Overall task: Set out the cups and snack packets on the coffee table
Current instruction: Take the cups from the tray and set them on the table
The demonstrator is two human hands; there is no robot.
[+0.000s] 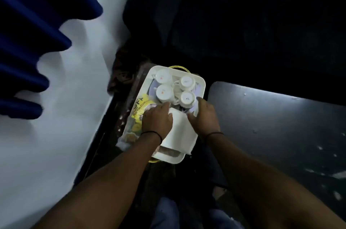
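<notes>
Reaching down with both hands onto a white tray (201, 81) in dim light. Left hand (156, 120) laid over a yellow snack packet (139, 106) at the tray's left edge, fingers bent onto it and touching the side of a white packet (180, 133); cannot tell whether gripping. Right hand (205, 116) resting at the other side of that white packet, fingers curled down against its upper corner, thumb along its edge. Four white cups (164, 92) standing upside down in two pairs at the tray's far end, just beyond the fingertips. Dark table (277, 122) lying to the right, apart from the tray. Blue curtain (28, 41) hanging on the left against a pale wall (74, 97).
</notes>
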